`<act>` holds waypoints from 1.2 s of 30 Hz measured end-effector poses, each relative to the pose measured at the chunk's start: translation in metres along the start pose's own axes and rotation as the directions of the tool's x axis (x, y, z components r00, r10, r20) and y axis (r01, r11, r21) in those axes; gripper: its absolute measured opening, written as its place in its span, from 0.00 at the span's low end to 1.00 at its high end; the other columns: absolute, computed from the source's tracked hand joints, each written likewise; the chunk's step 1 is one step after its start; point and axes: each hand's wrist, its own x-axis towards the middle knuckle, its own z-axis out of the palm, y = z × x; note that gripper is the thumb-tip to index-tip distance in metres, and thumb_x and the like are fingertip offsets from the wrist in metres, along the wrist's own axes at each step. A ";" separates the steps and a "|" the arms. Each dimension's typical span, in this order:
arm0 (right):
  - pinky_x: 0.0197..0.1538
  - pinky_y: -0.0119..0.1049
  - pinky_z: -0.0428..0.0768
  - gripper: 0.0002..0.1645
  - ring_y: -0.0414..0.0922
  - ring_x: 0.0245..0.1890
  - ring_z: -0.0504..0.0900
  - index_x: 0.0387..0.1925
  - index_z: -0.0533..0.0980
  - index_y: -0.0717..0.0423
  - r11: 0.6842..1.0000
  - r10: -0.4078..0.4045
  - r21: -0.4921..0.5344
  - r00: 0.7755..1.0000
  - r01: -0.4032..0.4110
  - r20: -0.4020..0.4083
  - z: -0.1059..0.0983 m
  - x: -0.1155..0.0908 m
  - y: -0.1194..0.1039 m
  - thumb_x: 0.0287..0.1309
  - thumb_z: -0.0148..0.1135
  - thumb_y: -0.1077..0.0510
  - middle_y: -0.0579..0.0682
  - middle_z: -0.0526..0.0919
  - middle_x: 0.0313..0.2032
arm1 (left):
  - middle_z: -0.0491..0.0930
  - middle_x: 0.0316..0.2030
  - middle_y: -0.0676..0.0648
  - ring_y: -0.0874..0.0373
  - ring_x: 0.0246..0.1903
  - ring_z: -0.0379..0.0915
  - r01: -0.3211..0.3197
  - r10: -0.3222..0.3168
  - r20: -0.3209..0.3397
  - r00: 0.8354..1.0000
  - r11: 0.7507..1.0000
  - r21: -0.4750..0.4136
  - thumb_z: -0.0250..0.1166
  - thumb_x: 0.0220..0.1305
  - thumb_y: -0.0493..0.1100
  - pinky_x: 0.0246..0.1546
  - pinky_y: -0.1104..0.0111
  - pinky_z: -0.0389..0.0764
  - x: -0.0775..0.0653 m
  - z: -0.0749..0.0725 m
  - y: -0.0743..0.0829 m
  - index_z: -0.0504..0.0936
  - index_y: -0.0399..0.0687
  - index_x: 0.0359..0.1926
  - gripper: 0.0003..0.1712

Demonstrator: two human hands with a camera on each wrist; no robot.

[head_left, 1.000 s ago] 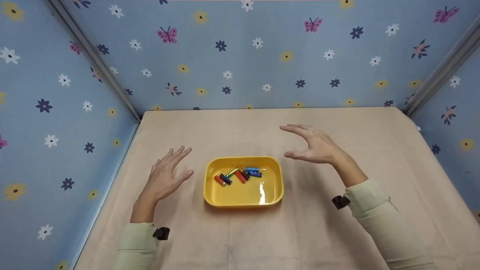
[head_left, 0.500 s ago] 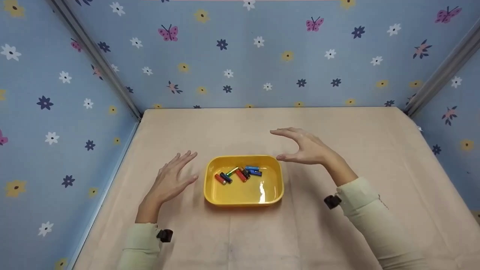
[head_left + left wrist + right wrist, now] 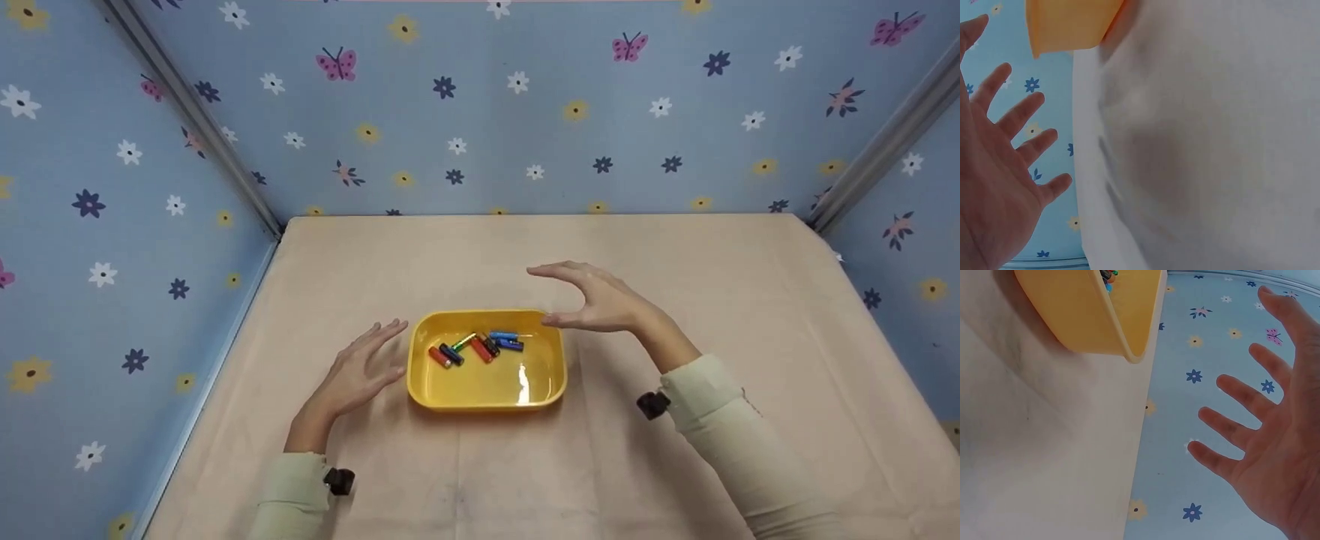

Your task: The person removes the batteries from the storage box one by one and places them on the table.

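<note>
A yellow rectangular tub stands mid-table, with several small batteries in its back half. Among them are a red battery, a green one and a light blue one. My left hand is just left of the tub, fingers spread, its fingertips close to the left rim. My right hand hovers at the back right corner, thumb overlapping the rim in the head view. Both wrist views show an open palm with nothing in it, the left palm and the right palm.
A pale cloth covers the table. Blue flowered panels enclose it at the back and both sides, with metal posts at the corners. A small black device is strapped at each sleeve cuff.
Both hands have moved inward toward the tub, the left one rightward and slightly nearer, the right one leftward. The tub and batteries stay in place.
</note>
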 end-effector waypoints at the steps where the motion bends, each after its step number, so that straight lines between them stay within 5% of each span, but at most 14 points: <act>1: 0.84 0.78 0.64 0.48 0.65 0.85 0.70 0.84 0.71 0.37 1.000 0.000 0.005 1.000 0.000 0.002 0.001 0.000 0.000 0.67 0.76 0.36 0.54 0.74 0.84 | 0.65 0.88 0.45 0.31 0.90 0.50 0.003 -0.003 0.003 1.000 1.000 -0.010 0.71 0.76 0.60 0.85 0.23 0.50 0.000 0.001 -0.001 0.68 0.63 0.88 0.44; 9: 0.86 0.77 0.62 0.50 0.63 0.86 0.69 0.85 0.71 0.35 0.999 -0.015 0.048 0.999 0.014 0.035 0.008 0.004 0.000 0.67 0.74 0.28 0.51 0.74 0.84 | 0.66 0.88 0.46 0.29 0.90 0.49 0.022 -0.020 0.024 1.000 0.996 -0.084 0.71 0.76 0.60 0.84 0.21 0.49 0.000 0.010 -0.005 0.69 0.64 0.87 0.43; 16: 0.88 0.73 0.61 0.48 0.61 0.86 0.69 0.85 0.71 0.41 0.990 -0.068 0.130 0.995 0.059 0.070 0.013 0.009 -0.002 0.68 0.77 0.41 0.52 0.74 0.84 | 0.72 0.84 0.41 0.29 0.86 0.59 -0.145 0.142 -0.029 0.989 0.966 -0.215 0.72 0.78 0.51 0.85 0.26 0.55 0.001 0.018 -0.016 0.71 0.54 0.86 0.41; 22: 0.85 0.76 0.65 0.49 0.60 0.86 0.70 0.85 0.71 0.41 0.983 -0.076 0.172 0.992 0.058 0.103 0.018 0.014 -0.006 0.68 0.77 0.36 0.50 0.74 0.84 | 0.70 0.85 0.43 0.36 0.88 0.59 -0.113 0.118 0.004 0.993 0.954 -0.277 0.74 0.77 0.46 0.89 0.32 0.53 0.001 0.020 -0.016 0.70 0.51 0.86 0.42; 36: 0.78 0.72 0.77 0.50 0.61 0.79 0.78 0.85 0.70 0.38 0.962 -0.077 0.271 0.985 0.033 0.152 0.021 0.023 -0.008 0.68 0.76 0.33 0.54 0.79 0.80 | 0.77 0.80 0.37 0.33 0.81 0.72 -0.087 0.109 0.048 0.993 0.937 -0.339 0.74 0.77 0.43 0.86 0.29 0.60 0.004 0.024 -0.011 0.67 0.52 0.87 0.44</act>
